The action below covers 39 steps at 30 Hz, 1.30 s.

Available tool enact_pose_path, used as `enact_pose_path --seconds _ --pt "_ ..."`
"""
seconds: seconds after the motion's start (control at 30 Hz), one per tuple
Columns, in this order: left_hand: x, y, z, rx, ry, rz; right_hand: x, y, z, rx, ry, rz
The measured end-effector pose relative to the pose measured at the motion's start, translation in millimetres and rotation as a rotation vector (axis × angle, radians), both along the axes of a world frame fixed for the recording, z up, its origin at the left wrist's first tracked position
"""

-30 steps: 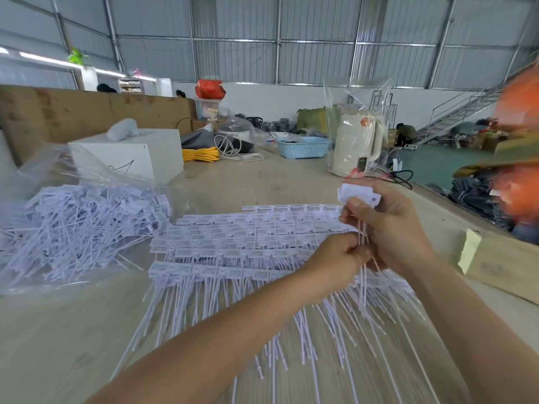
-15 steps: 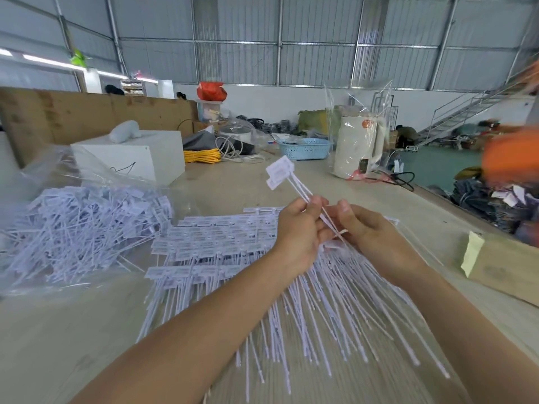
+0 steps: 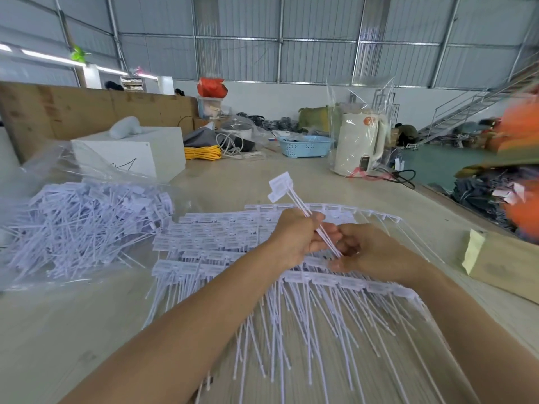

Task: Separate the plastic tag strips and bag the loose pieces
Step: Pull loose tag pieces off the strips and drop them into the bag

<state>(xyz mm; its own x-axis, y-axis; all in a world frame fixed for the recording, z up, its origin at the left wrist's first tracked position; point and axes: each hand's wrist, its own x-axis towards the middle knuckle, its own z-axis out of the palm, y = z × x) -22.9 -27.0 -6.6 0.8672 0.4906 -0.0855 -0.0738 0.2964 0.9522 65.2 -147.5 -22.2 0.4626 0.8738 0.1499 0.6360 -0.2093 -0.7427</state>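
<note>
White plastic tag strips (image 3: pixel 204 246) lie fanned in rows on the table in front of me, their thin tails pointing toward me. My left hand (image 3: pixel 294 240) grips a small bunch of loose tags (image 3: pixel 281 185) by their stems, heads tilted up and to the left. My right hand (image 3: pixel 370 250) is beside it, fingers curled at the lower ends of the same stems, over another strip (image 3: pixel 350 282). A clear plastic bag (image 3: pixel 73 228) full of loose tags lies at the left.
A white box (image 3: pixel 137 153) stands behind the bag. Farther back are yellow cable (image 3: pixel 202 153), a blue basket (image 3: pixel 304 145) and a bagged white kettle (image 3: pixel 358 144) with a black cord. A cardboard piece (image 3: pixel 507 263) lies at the right table edge.
The bunch of tags went from upright in my right hand to tilted left in my left hand. My right hand has dropped to the stems' lower ends.
</note>
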Motion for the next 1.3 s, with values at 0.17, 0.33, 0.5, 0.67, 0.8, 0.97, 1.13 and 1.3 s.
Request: enact_pose_path --seconds 0.17,0.33,0.5,0.67,0.8,0.97,1.13,1.3 --pt "-9 10 19 0.13 0.09 -0.106 2 -10 9 -0.175 0.142 0.145" --pt "-34 14 22 0.327 0.177 -0.241 -8 -9 12 -0.213 0.128 0.146" --pt "-64 21 -3 0.506 0.274 -0.251 -26 0 4 -0.275 -0.046 0.12" --pt "-89 44 -6 0.608 0.338 -0.226 -38 14 3 -0.348 -0.343 0.036" --pt "-107 58 -2 0.66 0.345 -0.137 -50 26 19 -0.597 -0.525 0.008" --pt "-137 80 -3 0.653 0.281 0.143 -84 75 37 -0.426 -0.655 0.042" --pt "-189 147 -3 0.717 0.347 0.641 -130 135 25 -0.306 -0.578 0.204" --pt "-237 213 -3 0.84 0.553 0.961 -148 165 14 -0.294 -0.697 0.197"
